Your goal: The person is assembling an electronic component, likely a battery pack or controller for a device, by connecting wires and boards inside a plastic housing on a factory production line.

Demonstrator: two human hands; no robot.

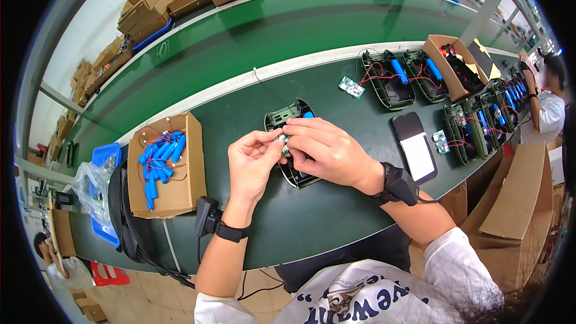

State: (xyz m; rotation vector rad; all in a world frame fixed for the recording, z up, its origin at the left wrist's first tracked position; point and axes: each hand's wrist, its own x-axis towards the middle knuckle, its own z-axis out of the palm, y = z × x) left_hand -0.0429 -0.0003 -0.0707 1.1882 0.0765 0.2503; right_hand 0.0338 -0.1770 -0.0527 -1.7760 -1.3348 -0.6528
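Observation:
Over the middle of the green bench, my left hand (254,161) and my right hand (332,151) come together, fingers closed on a small green circuit board (284,143). Thumbs and fingertips cover most of it. Beneath them lies a dark green plastic housing (293,178), with part of a blue battery cell (308,115) showing inside. The right hand hides much of the housing. A strapped black device sits on each of my wrists.
At left stands a cardboard box (195,162) of blue battery cells with red wires. To the right are a phone (415,147), wired housings (388,81), a loose circuit board (351,87) and another box (447,54). A co-worker (543,102) sits at far right. The green conveyor belt (240,42) runs behind.

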